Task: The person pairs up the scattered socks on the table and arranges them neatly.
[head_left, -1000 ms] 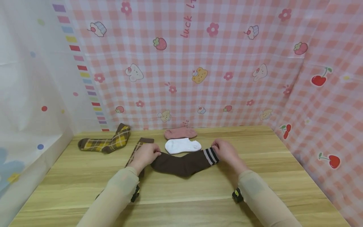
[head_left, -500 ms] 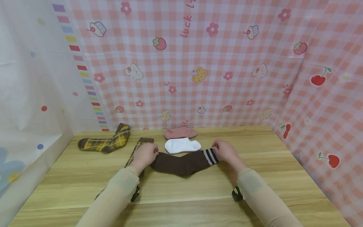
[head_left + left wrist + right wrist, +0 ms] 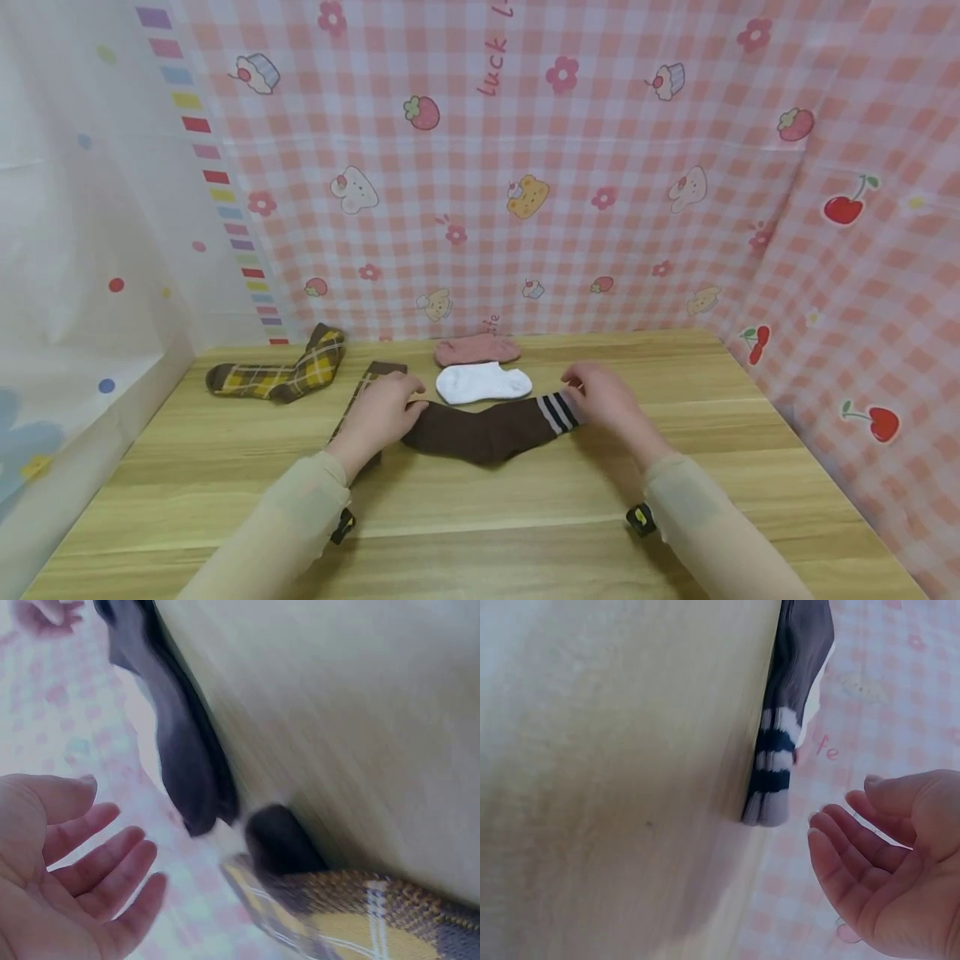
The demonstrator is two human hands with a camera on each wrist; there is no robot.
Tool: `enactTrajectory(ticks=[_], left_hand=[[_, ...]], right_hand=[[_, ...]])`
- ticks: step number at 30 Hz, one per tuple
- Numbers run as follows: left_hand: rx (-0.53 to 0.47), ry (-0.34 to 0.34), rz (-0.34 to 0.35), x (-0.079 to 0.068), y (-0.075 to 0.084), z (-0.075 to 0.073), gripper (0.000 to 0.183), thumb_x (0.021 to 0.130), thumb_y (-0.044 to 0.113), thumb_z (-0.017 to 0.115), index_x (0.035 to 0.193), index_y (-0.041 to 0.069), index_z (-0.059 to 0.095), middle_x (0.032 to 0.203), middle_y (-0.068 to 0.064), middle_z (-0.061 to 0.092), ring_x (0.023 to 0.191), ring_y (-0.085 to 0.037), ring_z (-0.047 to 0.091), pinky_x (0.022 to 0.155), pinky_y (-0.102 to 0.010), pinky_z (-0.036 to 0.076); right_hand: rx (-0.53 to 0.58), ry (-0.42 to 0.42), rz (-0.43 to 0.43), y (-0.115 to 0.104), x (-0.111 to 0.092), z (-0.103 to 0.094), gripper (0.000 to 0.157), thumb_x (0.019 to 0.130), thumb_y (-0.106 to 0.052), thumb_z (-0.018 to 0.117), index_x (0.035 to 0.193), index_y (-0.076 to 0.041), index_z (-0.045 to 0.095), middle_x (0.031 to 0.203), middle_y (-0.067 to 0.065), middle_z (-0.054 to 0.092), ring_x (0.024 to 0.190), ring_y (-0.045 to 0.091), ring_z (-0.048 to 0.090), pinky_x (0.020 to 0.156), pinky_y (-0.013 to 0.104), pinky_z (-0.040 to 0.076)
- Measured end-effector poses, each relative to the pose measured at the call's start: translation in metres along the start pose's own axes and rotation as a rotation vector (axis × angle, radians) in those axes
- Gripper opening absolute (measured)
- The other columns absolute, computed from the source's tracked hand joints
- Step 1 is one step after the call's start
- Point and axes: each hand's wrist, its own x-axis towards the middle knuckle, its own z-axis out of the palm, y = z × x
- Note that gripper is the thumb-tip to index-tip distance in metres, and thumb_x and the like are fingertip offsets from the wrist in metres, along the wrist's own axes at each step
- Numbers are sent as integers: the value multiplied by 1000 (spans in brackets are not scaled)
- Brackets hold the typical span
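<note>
Brown sock (image 3: 472, 435), bent midway, with striped cuff (image 3: 558, 414); both hands (image 3: 377, 417) (image 3: 606, 404) relaxed, fingers (image 3: 101, 859) loosely extended

On the pink gingham cloth (image 3: 637, 133) at the back, the word "luck" (image 3: 492, 65) is printed in pink, handwritten-style letters, turned sideways so that it is read from bottom to top; the further lettering (image 3: 502, 10) after it is cut off by the head view's upper edge. Low on the same cloth, the letters "fe" (image 3: 826, 747) can be made out in the right wrist view.
</note>
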Motion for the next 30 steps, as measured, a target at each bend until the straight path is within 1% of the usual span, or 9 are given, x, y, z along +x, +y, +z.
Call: enactTrajectory(ticks=[4,6,9,11,12,16,22,26,30], left_hand=[[-53,-6,138,-10,16,-1,18,89,13,74,103,1,71,97,-11,67,92,-28,65,83,-44,53],[-59,-19,217,-15,24,1,18,89,11,73,104,0,71,97,-11,68,93,-28,64,84,-44,52],[-51,-57,317,-23,33,4,22,90,10,72,109,0,71,104,-12,68,99,-28,64,89,-43,51],[-42,-86,369,-26,37,7,24,89,10,72,111,0,71,106,-13,68,101,-29,63,91,-43,50],[-39,-105,383,-28,40,8,26,90,11,72,113,1,71,109,-13,68,103,-29,63,93,-44,49],[-22,-180,401,-31,46,15,30,91,16,72,119,5,70,118,-14,65,110,-32,59,91,-48,50],[14,-280,376,-31,49,23,36,93,22,69,127,10,67,130,-15,59,119,-34,54,89,-54,50],[55,-313,378,-31,50,27,41,93,27,70,131,13,65,133,-13,57,121,-32,52,90,-53,50],[81,-313,390,-30,50,29,41,92,29,71,129,14,66,128,-10,58,116,-30,53,87,-50,51]], right_hand=[[-12,-36,-80,-9,-5,-1,15,93,-7,66,104,1,68,95,12,68,90,28,64,81,46,53],[-22,-53,-123,-13,-8,1,15,92,-8,67,104,1,68,91,9,67,85,24,63,78,44,53],[-37,-65,-198,-19,-14,4,14,91,-9,69,102,0,69,85,5,65,77,20,60,72,41,51],[-57,-64,-251,-21,-18,7,16,90,-9,70,103,0,69,86,6,66,78,22,61,73,41,52],[-71,-66,-270,-23,-20,8,17,90,-10,71,104,0,69,87,6,67,80,23,62,74,42,52],[-111,-99,-325,-29,-25,13,22,90,-13,72,108,0,69,97,11,69,92,29,64,83,44,52],[-114,-188,-323,-38,-30,17,25,92,-13,70,113,0,69,108,15,68,103,33,63,90,46,50],[-128,-221,-324,-42,-32,18,27,92,-14,71,116,-2,69,108,16,66,102,34,62,89,47,50],[-186,-237,-359,-44,-32,20,28,91,-17,72,118,-7,70,102,14,64,95,32,61,84,46,50]])
